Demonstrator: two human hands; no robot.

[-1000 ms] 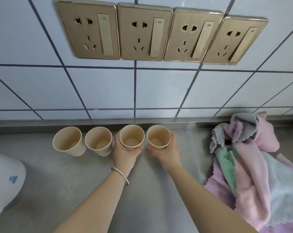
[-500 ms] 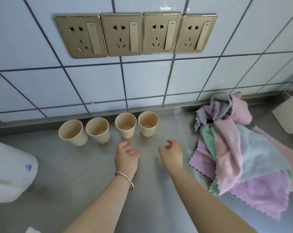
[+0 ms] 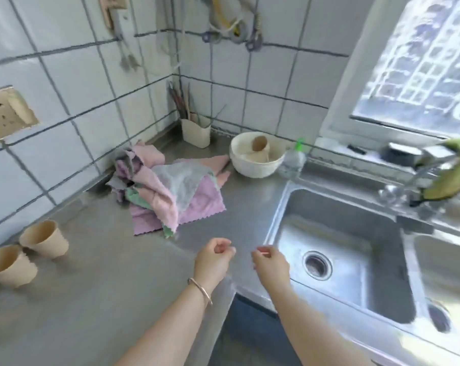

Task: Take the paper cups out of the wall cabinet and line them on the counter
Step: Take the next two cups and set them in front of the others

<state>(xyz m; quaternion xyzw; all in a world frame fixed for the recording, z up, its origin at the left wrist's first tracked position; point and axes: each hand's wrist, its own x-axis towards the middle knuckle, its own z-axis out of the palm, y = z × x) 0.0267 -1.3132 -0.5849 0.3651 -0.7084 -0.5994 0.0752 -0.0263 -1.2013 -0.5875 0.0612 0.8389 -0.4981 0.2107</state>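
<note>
Two beige paper cups stand on the steel counter (image 3: 96, 294) at the far left, one (image 3: 45, 240) behind the other (image 3: 11, 265); a sliver of a third shows at the left edge. My left hand (image 3: 214, 260), with a bracelet at the wrist, hovers over the counter's corner with fingers loosely curled and holds nothing. My right hand (image 3: 269, 262) hangs beside it near the sink's rim, also loosely curled and holding nothing. Both hands are well to the right of the cups. The view is blurred. No wall cabinet is in view.
A heap of pink, grey and green cloths (image 3: 170, 191) lies by the tiled wall. Behind it stand a utensil holder (image 3: 195, 132) and a white bowl (image 3: 257, 165) with cup-like items inside. A steel sink (image 3: 342, 249) and tap (image 3: 418, 175) fill the right.
Both hands let go of the two right-hand cups and drew back. The view has swung right, so the cup row sits at the left edge and the sink has appeared.
</note>
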